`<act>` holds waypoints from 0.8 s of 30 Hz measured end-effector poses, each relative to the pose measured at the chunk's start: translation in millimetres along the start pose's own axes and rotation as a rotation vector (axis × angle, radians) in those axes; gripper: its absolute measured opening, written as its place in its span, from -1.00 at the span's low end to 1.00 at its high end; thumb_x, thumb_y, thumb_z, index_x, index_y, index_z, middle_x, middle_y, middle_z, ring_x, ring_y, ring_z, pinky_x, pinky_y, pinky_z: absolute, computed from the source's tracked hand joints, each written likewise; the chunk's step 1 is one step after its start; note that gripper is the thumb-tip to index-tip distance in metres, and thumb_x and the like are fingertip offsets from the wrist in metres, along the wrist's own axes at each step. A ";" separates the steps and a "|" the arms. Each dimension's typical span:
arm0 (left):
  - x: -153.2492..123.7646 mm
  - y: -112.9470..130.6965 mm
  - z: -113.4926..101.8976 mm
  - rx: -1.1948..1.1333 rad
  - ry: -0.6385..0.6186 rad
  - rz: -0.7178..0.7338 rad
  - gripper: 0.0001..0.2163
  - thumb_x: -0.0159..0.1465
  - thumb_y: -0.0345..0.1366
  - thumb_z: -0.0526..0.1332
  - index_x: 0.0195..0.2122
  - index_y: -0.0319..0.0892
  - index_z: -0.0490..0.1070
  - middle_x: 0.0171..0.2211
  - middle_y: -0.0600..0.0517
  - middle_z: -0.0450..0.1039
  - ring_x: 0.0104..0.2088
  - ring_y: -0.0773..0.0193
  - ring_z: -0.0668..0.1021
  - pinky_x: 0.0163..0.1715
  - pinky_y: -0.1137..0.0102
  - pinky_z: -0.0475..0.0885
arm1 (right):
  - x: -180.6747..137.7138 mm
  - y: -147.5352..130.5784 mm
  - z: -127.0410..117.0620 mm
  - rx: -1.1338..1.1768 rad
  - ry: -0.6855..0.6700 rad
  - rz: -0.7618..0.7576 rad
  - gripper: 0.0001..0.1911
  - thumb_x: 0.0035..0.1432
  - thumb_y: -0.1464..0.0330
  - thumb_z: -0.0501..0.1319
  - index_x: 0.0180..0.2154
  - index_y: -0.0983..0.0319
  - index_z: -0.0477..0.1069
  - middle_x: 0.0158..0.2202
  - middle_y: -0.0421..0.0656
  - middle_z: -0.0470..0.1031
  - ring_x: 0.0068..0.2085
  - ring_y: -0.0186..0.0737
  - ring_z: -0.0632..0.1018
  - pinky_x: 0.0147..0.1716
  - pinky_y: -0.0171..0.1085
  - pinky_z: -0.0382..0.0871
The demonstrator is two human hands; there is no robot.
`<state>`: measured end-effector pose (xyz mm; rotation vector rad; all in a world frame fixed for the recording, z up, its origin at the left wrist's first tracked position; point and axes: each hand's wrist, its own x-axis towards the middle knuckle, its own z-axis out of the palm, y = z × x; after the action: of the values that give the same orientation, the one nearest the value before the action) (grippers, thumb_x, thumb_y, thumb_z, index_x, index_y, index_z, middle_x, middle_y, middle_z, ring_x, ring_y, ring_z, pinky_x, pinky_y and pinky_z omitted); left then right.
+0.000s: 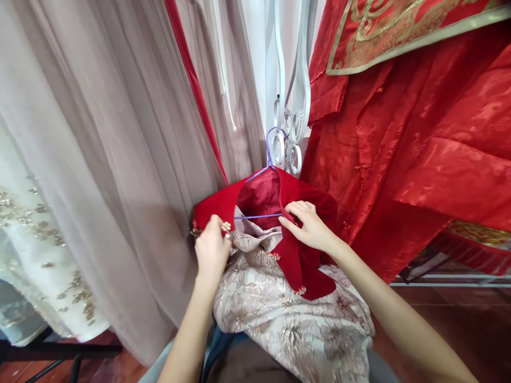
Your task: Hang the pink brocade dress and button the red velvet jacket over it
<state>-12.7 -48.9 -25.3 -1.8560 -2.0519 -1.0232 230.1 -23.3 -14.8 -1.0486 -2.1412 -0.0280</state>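
Note:
A dark red velvet jacket (301, 266) with gold flower-shaped fastenings hangs from a purple hanger (257, 216), its front parted. The hanger's hook goes up to a white scrolled metal stand (294, 127). My left hand (213, 246) is closed on the jacket's left front edge, beside a gold flower fastening (225, 227). On the other side, my right hand (304, 226) pinches the right front edge between thumb and fingers. Below and inside the jacket is a pale pink brocade dress (287, 330) with metallic floral patterns, draping down over my lap.
Greyish-pink curtains (120, 159) fall on the left, with a red strap (195, 85) in front of them. A white gown with gold beading (43, 255) hangs at far left. Red satin garments (399, 149) crowd the right side, above a pale low rail (459, 282).

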 end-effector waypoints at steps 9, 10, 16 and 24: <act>-5.3 55.0 46.5 -0.609 -0.298 0.213 -0.86 0.12 -0.45 0.14 -0.40 -0.11 0.16 -0.57 0.18 0.26 -0.55 0.35 0.38 -0.51 0.50 0.20 | -6.3 -13.9 6.4 0.063 -0.036 -0.048 -0.83 0.22 0.31 0.11 -0.42 0.19 0.19 -0.43 -0.21 0.33 -0.32 -0.20 0.38 -0.20 -0.17 0.22; -4.4 54.4 43.1 -0.635 -0.281 0.218 -0.88 0.15 -0.40 0.15 -0.42 -0.12 0.16 -0.58 0.18 0.25 -0.56 0.37 0.37 -0.51 0.51 0.21 | -8.8 -14.7 8.8 0.139 -0.011 -0.006 -0.82 0.20 0.32 0.12 -0.43 0.18 0.18 -0.46 -0.23 0.31 -0.36 -0.23 0.37 -0.26 -0.22 0.24; -18.4 39.4 29.2 -0.613 0.061 0.185 -0.94 0.18 -0.34 0.20 -0.36 -0.15 0.30 -0.39 0.07 0.39 -0.38 0.33 0.49 -0.34 0.46 0.37 | -27.5 -25.4 31.9 0.543 0.413 0.265 -0.75 0.09 0.37 0.23 -0.24 0.14 0.17 -0.38 -0.26 0.32 -0.40 -0.30 0.43 -0.38 -0.32 0.34; -35.0 40.2 27.5 -0.758 0.079 0.259 -0.83 0.24 -0.43 0.14 -0.18 -0.12 0.44 -0.23 0.01 0.54 -0.21 0.29 0.57 -0.14 0.39 0.44 | -25.9 -50.0 29.4 0.468 0.262 0.010 -0.86 0.03 0.54 0.18 -0.41 0.17 0.33 -0.39 -0.22 0.34 -0.33 -0.27 0.44 -0.28 -0.27 0.37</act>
<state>40.0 -61.4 -51.0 -2.2602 -1.4071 -1.9286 187.9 -64.6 -38.2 -0.7339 -1.7858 0.3096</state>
